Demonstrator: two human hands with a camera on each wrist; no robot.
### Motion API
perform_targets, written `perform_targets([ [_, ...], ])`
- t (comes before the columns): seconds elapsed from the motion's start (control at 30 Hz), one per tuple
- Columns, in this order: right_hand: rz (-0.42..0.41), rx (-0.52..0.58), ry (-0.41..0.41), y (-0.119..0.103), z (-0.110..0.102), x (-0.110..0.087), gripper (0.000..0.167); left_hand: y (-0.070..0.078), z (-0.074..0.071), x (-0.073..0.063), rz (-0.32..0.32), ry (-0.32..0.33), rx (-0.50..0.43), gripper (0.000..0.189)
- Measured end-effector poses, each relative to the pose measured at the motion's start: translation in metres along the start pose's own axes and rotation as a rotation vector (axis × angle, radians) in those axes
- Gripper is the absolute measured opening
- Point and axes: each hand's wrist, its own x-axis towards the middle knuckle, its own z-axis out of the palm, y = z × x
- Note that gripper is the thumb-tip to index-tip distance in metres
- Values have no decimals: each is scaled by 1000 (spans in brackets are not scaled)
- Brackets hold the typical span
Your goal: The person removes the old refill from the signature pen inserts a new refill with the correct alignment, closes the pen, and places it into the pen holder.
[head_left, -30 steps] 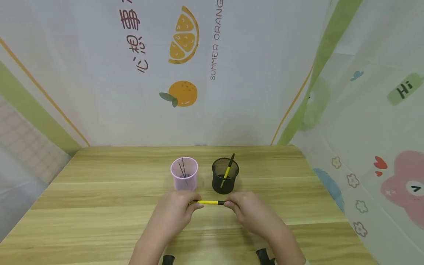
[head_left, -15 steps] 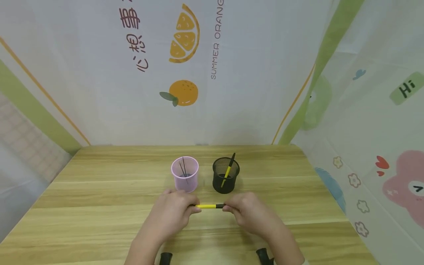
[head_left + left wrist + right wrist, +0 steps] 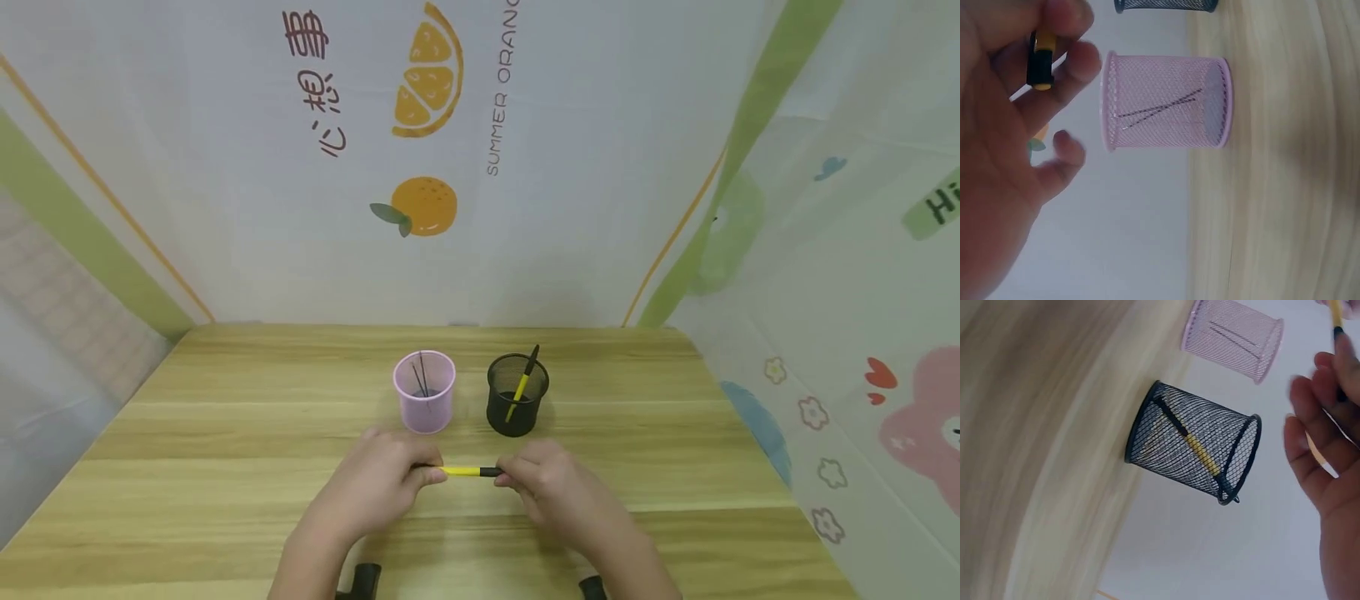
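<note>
A yellow-and-black pen (image 3: 461, 472) lies level between my two hands, just in front of two mesh cups. My left hand (image 3: 382, 479) pinches its left end between thumb and fingers, covering that end in the head view; the left wrist view shows the black tip (image 3: 1039, 67) sticking out. At the black right end, my right hand (image 3: 553, 493) pinches with thumb and fingertips. Beyond the hands stands a pink mesh cup (image 3: 427, 412) with thin dark sticks (image 3: 1160, 109) in it. Right of it, a black mesh cup (image 3: 512, 419) holds a second yellow-and-black pen (image 3: 1194, 447), leaning.
Both cups stand upright on a wood-grain table (image 3: 225, 433). A white printed cloth (image 3: 570, 208) hangs behind the table and along its sides. Black straps or mounts (image 3: 366, 579) show near the wrists at the bottom of the head view.
Both hands, with the pen between them, have shifted slightly left and toward my body, away from the cups. The head view has moved a little. The cups stay in place.
</note>
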Motion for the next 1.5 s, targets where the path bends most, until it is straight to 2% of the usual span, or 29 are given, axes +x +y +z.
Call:
perform_targets([
  [0.07,54,23,-53,-1,-3,1,17,2,1,1,-22,3,15,19],
  [0.23,250,91,-253,-6,-11,7,13,8,3,4,-50,33,84,11],
  [0.33,301,85,-315,-6,-13,8,17,10,5,5,-49,55,106,12],
  [0.5,313,63,-319,-5,-13,7,17,13,6,5,-41,76,118,12],
  [0.7,349,48,-297,-5,-13,7,9,15,8,3,-41,65,108,11],
  [0.83,368,50,-299,-4,-13,7,10,16,10,3,-51,54,84,10],
  [1.0,353,51,-273,-3,-12,5,18,16,11,2,-41,48,85,9],
  [1.23,329,20,-284,-3,-13,1,22,17,12,2,-24,36,95,8],
  [1.4,302,2,-305,-2,-14,0,10,18,12,3,-25,34,101,8],
  [1.5,316,9,-340,-2,-14,0,11,18,12,3,-19,38,103,8],
])
